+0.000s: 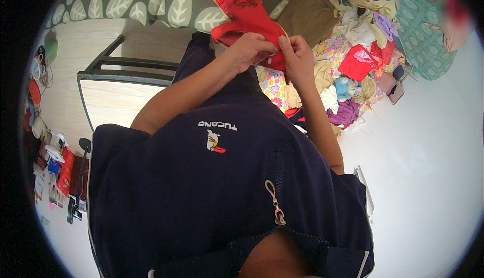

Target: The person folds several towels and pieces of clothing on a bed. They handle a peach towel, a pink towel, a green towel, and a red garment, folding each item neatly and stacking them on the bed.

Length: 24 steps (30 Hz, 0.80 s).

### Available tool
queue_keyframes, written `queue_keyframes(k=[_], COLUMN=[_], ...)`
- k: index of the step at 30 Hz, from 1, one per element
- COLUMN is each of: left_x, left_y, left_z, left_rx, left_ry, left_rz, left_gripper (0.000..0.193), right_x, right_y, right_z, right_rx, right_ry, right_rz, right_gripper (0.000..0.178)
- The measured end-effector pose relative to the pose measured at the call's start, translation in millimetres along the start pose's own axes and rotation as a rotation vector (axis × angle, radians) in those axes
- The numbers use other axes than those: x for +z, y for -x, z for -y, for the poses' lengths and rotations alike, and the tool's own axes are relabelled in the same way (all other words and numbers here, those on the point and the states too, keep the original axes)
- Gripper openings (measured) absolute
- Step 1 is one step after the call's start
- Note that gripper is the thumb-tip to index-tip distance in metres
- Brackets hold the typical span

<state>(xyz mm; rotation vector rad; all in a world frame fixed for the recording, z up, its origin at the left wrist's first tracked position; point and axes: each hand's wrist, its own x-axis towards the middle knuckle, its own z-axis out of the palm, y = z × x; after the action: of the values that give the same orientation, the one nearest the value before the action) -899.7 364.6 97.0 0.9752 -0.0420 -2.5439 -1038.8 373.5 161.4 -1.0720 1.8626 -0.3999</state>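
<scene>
Where both hands meet just above the middle of the frame, a red cloth [242, 13] with a gold-patterned upper part is pinched at its lower edge. The left hand [249, 50] is curled nearly shut over that edge, thumb and fingers pressed into the fabric; the right hand [297, 56] is closed on the same edge just beside it, fingertips upward, so that the two hands almost touch. From the hands the cloth runs up and slightly left toward the top of the frame, its long axis roughly vertical in the picture, and it is draped over a green cover with pale leaf shapes [126, 1]. Neither hand is clearly nearer; both are on it, the left toward the bulk of the cloth and the right at its outer corner.

To the right of the hands a heap of mixed clothes [348, 76] is spread on a flowered sheet [272, 84], close under the right forearm. A brown cushion [307, 13] lies just beyond the right hand. At the left of the frame a low dark-framed surface [113, 99] is seen, well apart from the cloth, and small clutter [53, 169] lies on the floor at the far left. Nothing stands between the hands and the cloth; the dark blue garment [217, 192] worn by the person fills the lower frame.
</scene>
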Motion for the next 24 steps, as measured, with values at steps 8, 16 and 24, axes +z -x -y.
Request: queue_keyframes(k=[8,16,24], left_x=[1,-4,5], left_y=[-2,3,10], left_z=[1,-9,-16], left_rx=[-0.007,-0.052,-0.001], left_ry=[0.037,0.007,0.025], left_rz=[0.037,0.128,0.107], left_gripper=[0.006,0.006,0.009], right_x=[-3,0,-6], right_y=[-5,-9,-13], right_z=[-10,-13,-10], right_rx=[0.182,0.354,0.438], right_ry=[-0.436,-0.808,-1.013], right_rz=[0.161,0.285,0.464], right_gripper=[0.021,0.023,0.034])
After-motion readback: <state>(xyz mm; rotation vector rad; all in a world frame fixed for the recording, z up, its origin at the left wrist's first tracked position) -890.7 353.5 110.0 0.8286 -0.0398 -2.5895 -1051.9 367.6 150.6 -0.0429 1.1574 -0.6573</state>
